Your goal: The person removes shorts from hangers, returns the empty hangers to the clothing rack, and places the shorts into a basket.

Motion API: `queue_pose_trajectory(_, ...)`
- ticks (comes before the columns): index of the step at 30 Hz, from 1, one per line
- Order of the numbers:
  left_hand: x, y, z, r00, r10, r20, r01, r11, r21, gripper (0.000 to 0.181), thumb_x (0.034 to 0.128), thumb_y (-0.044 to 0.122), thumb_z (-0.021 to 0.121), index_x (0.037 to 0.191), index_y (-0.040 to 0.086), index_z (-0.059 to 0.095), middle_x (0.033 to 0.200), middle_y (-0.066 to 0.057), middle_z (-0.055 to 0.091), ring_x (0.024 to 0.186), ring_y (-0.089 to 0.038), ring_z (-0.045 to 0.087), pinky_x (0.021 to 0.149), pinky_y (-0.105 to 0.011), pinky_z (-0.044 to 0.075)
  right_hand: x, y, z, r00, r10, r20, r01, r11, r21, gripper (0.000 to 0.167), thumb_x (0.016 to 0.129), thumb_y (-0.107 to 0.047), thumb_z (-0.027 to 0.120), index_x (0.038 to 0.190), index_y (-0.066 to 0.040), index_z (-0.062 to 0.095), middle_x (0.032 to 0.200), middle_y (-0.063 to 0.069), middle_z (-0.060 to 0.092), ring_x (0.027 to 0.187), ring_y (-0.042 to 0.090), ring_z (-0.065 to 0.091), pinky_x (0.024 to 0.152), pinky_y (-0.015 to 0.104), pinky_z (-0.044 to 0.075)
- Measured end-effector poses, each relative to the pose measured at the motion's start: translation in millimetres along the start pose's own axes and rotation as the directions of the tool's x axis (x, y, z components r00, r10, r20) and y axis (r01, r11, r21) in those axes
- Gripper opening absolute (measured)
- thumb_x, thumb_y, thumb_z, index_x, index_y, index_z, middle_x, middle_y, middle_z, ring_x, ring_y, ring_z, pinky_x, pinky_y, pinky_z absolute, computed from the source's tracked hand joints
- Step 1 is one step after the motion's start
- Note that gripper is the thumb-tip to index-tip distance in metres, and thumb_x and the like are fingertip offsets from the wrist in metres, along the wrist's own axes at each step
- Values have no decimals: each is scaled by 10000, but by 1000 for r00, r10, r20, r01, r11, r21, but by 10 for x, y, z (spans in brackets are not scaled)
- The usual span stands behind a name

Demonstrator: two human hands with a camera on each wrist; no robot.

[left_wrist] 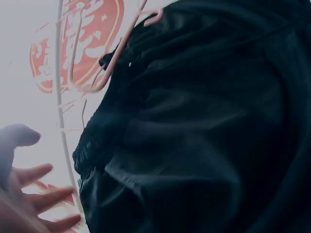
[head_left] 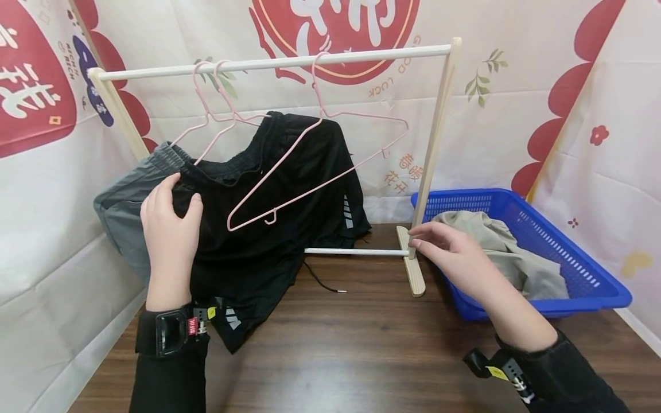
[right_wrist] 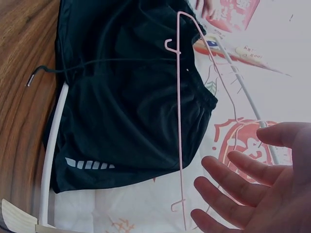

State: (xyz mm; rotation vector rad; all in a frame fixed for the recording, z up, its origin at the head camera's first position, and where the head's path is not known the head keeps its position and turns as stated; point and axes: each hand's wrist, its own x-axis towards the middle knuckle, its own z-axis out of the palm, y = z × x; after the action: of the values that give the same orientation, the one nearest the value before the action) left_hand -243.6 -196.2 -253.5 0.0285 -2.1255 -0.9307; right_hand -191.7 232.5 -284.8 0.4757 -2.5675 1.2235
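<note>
Black shorts with pale stripes near the hems hang on the rack, beside grey shorts at the left. A pink hanger with no garment on it hangs in front of the black shorts. Two more pink hangers reach down to the shorts' waistbands. My left hand is at the black waistband, its fingers spread and nothing held; whether the fingertips touch the cloth I cannot tell. By the rack's right post, my right hand holds nothing, and its fingers are loosely extended in the right wrist view.
The rack has a white top rail, a wooden right post and a white lower bar. A blue basket at the right contains a beige garment. A black drawstring trails over the brown wooden table.
</note>
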Motion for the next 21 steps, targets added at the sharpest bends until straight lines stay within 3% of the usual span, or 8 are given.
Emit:
queue_pose_trajectory(5,105,-96,-47,987,-137,88,126,986,112,621,978,372,519,1526,154,326,1547,-116,316,1419,-360,211,1111,-579,132,-1,-4,16,1000,21,21,-21,1000,4,315,1009,-266,548,1209,-33,620,1120,114,671,1031,227,611,851,230,450)
queue_pose_trajectory(9,172,-142,-59,972,-204,118,187,972,143,653,980,417,508,1538,154,294,1537,-144,330,1377,-413,250,1073,-614,179,-4,-1,25,999,32,30,-32,999,9,325,1011,-269,543,1217,-28,614,1143,137,664,1053,237,606,863,242,451)
queue_pose_trajectory(15,254,-125,-32,956,-270,118,255,959,125,651,979,511,468,1515,163,349,1505,-139,381,1353,-395,283,1065,-607,183,-1,18,35,999,27,40,-28,999,23,317,1020,-260,524,1222,-31,609,1132,120,666,1044,221,605,851,233,453)
queue_pose_trajectory(21,333,-109,29,924,-369,101,358,927,111,732,935,641,433,1503,182,382,1511,-152,357,1368,-405,254,1042,-689,130,6,32,58,999,17,42,-19,999,45,300,1021,-234,521,1217,-24,606,1108,122,668,1026,241,611,838,213,456)
